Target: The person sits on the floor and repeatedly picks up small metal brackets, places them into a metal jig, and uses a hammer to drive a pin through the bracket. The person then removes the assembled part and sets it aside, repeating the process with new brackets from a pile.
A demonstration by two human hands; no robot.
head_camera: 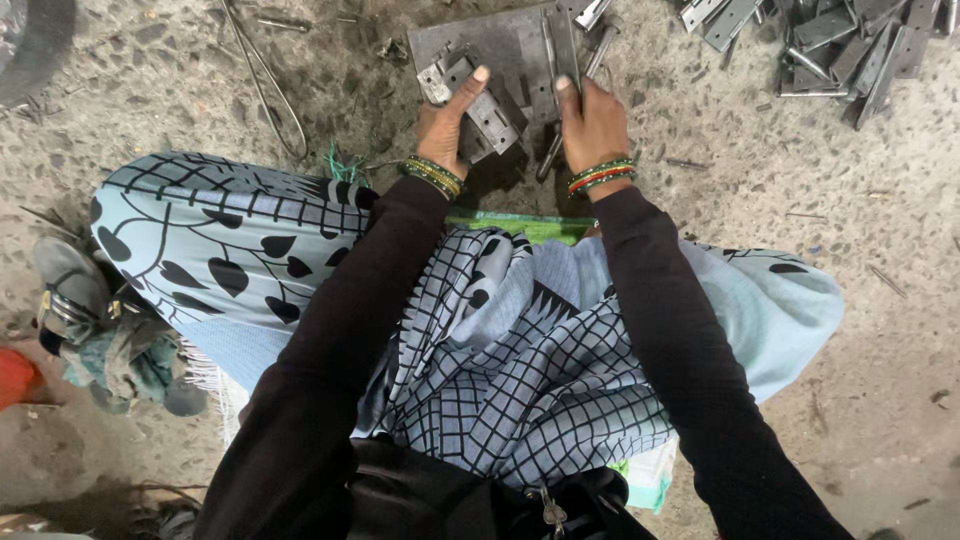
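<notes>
I sit on a concrete floor with a dark metal plate (505,45) in front of my knees. A grey metal hinge (488,112) lies on the plate's near edge, and my left hand (447,120) grips it with the thumb pressed on top. My right hand (592,122) is closed on the lower end of a long metal rod (600,50) that slants up across the plate. A second small hinge piece (436,80) rests just left of my left thumb. Both wrists carry coloured bangles.
A heap of grey hinges (845,45) lies at the top right. A bent wire loop (270,90) is on the floor at the upper left. A sandal (70,285) and crumpled cloth (125,360) sit at the left, with a red object (15,375) at the edge.
</notes>
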